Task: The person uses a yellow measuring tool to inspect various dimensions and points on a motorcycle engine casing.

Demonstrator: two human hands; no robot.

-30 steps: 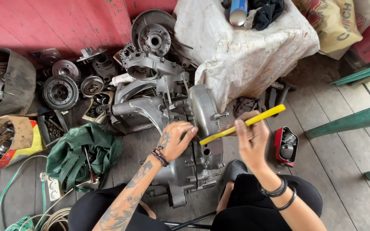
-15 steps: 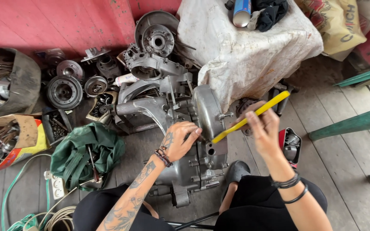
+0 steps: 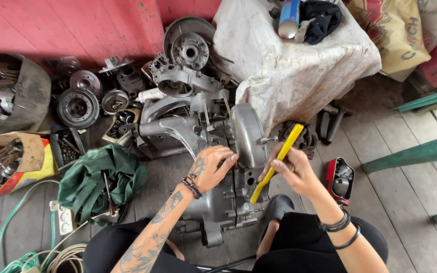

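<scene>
A grey metal engine casing [image 3: 223, 202] lies on the wooden floor in front of my knees. My left hand [image 3: 212, 167] rests on its top, fingers bent against the rounded metal cover [image 3: 246, 136]. My right hand [image 3: 292, 169] grips a long yellow tool [image 3: 276, 161] that slants from upper right down to the casing, its lower end touching the metal near the cover's base.
A white cloth-covered block [image 3: 289, 65] with a spray can and black rag stands behind. Round engine parts [image 3: 79, 106] lie at the red wall. A green cloth [image 3: 99, 182], a cardboard box [image 3: 11, 156], cables [image 3: 36, 258] and a red-cased part [image 3: 341, 179] surround me.
My right hand has swung the yellow tool from a flat, raised slant to a steeper one, bringing its lower end onto the casing. My left hand stays on the cover.
</scene>
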